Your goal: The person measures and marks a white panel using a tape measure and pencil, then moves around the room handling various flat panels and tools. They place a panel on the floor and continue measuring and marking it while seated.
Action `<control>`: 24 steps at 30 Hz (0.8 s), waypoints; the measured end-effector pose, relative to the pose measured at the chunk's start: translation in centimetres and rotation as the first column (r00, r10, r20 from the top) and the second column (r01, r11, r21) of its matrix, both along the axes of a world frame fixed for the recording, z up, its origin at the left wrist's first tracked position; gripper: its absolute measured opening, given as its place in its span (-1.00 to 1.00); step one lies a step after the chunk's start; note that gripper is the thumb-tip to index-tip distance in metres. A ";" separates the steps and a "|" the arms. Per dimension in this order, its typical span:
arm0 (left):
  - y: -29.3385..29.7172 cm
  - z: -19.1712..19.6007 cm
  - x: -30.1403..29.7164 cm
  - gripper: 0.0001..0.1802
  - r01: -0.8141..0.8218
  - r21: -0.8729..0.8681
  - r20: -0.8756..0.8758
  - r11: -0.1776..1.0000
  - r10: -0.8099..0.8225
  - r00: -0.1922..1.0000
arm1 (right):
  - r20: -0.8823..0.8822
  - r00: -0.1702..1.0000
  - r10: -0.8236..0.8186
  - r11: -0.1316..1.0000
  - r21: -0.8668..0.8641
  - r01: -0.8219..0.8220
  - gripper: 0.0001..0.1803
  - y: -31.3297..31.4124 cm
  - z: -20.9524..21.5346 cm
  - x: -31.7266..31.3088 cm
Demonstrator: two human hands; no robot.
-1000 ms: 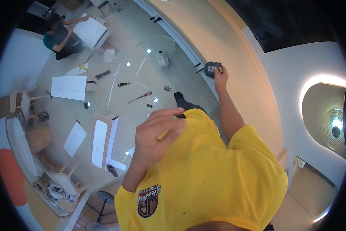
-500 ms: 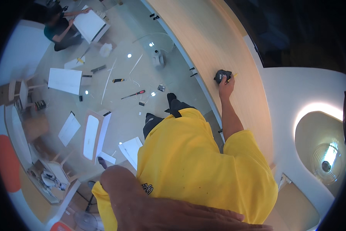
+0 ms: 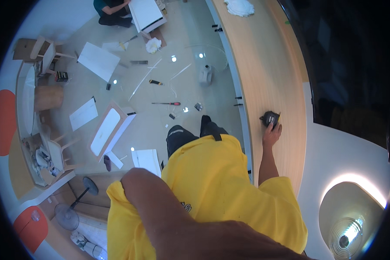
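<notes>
On the long pale wooden counter [image 3: 268,65] at my right, my right hand [image 3: 272,135] is closed on a black tape measure [image 3: 271,118]. A small yellow part shows at its right edge; I cannot tell whether it is tape or something else. My left arm is bent across the front of my yellow shirt, and my left hand [image 3: 247,240] lies at the lower edge, close to the camera. Its fingers cannot be made out.
A screwdriver [image 3: 167,103], a utility knife [image 3: 156,82], white panels [image 3: 99,62] and a grey jug [image 3: 206,76] are on the floor. Far off, a person [image 3: 113,12] sits by a white box-shaped piece [image 3: 147,15]. A white cloth [image 3: 239,7] lies on the counter's far end.
The view has turned, and the scene has shifted. My right hand remains at the tape measure on the counter. The fingers of my left hand, seen before, no longer show clearly.
</notes>
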State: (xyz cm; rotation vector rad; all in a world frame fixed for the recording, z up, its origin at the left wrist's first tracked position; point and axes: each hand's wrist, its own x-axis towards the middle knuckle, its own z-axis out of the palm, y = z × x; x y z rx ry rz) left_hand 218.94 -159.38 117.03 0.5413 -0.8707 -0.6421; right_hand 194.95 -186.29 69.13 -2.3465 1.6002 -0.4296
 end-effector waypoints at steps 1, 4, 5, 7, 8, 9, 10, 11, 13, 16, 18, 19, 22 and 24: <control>0.4 -0.3 0.8 -0.77 0.022 0.007 0.035 1.000 -0.023 0.999 | 0.012 1.000 -0.008 1.000 -0.008 0.008 -0.39 0.0 -0.1 0.1; 2.7 -1.8 3.6 -0.82 0.091 0.056 0.153 0.994 -0.099 0.983 | 0.098 0.994 -0.045 0.999 -0.014 0.047 -0.41 0.2 0.2 0.5; 3.8 -2.6 4.6 -0.84 0.096 0.094 0.210 0.991 -0.114 0.971 | 0.102 0.995 -0.004 0.998 -0.068 0.011 -0.42 0.5 0.6 0.8; 6.1 -4.6 6.7 -0.86 0.064 0.188 0.295 0.980 -0.119 0.948 | 0.153 0.987 -0.043 0.989 -0.133 0.063 -0.44 1.1 1.7 1.8; 7.2 -5.9 7.4 -0.87 0.012 0.262 0.316 0.965 -0.098 0.944 | 0.157 0.987 0.018 0.988 -0.153 0.006 -0.45 1.3 2.3 2.7; 8.3 -7.7 7.8 -0.87 -0.056 0.373 0.309 0.926 -0.067 0.949 | 0.182 0.980 0.077 0.985 -0.167 -0.046 -0.46 1.8 2.9 3.7; 9.6 -9.9 8.1 -0.87 -0.143 0.539 0.273 0.830 -0.012 0.962 | 0.205 0.967 0.152 0.973 -0.205 -0.110 -0.47 2.6 3.3 4.9; 10.5 -13.1 8.3 -0.84 -0.231 0.743 0.248 0.629 0.062 0.967 | 0.161 0.967 0.198 0.972 -0.157 -0.173 -0.50 3.6 3.5 6.3; 12.9 -21.4 9.2 -0.76 -0.457 0.860 0.440 0.228 0.120 0.890 | 0.093 0.943 0.321 0.943 -0.125 -0.309 -0.56 5.0 3.3 10.0; 20.9 -35.7 9.6 -0.61 -0.590 0.746 0.530 -0.309 -0.260 0.807 | 0.167 0.850 0.500 0.840 0.147 -0.523 -0.61 8.2 1.5 16.1; 29.1 -43.5 7.8 -0.60 -0.455 0.792 0.411 -0.407 -0.195 0.890 | 0.131 0.831 0.541 0.771 0.318 -0.552 -0.64 10.9 0.3 19.2; 32.6 -46.8 6.4 -0.62 -0.412 0.823 0.466 -0.390 0.050 0.883 | 0.091 0.831 0.549 0.736 0.419 -0.532 -0.65 11.9 -0.3 21.0; 42.2 -52.6 1.5 -0.69 0.311 0.917 0.025 -0.251 0.814 0.580 | 0.095 0.786 0.610 0.633 0.538 -0.557 -0.64 15.1 -2.4 24.3; 47.0 -53.2 0.3 -0.74 0.424 0.874 0.002 -0.236 0.875 0.483 | 0.009 0.734 0.680 0.604 0.561 -0.566 -0.62 16.7 -3.5 25.8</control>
